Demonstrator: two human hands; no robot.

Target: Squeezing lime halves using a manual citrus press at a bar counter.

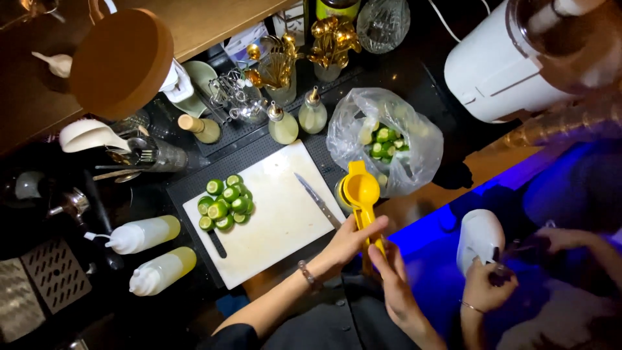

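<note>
A crumpled clear plastic bag (pixel 414 139) stands open at the far right of the counter, with green lime pieces showing inside it. Two pale yellow squeeze bottles (pixel 152 249) with white nozzles lie on their sides at the left of the white cutting board (pixel 278 220), one above the other. Three small glass dasher bottles (pixel 283 124) of pale liquid stand in a row beyond the board, the leftmost with a cork-coloured stopper, the other two with metal spouts. No label on any of them can be made out.

The yellow hand juicer (pixel 361 194) sits just off the right edge of the board, its cup over a glass that is mostly hidden beneath it and its handles pointing towards the person. The left hand (pixel 353 238) reaches in from below, palm down, fingers curled over the handles from the left. The right hand (pixel 392 275) is closed round the lower end of the same handles, thumb uppermost. Both hands have a firm grasp of the juicer.

On the board lies a heap of halved limes (pixel 225 204), about ten, and one knife (pixel 317 199) pointing diagonally. A second, dark handle juts from beneath the heap.

At the lower right, another person's hands (pixel 486 285) work beside a white vessel (pixel 481 236).
</note>
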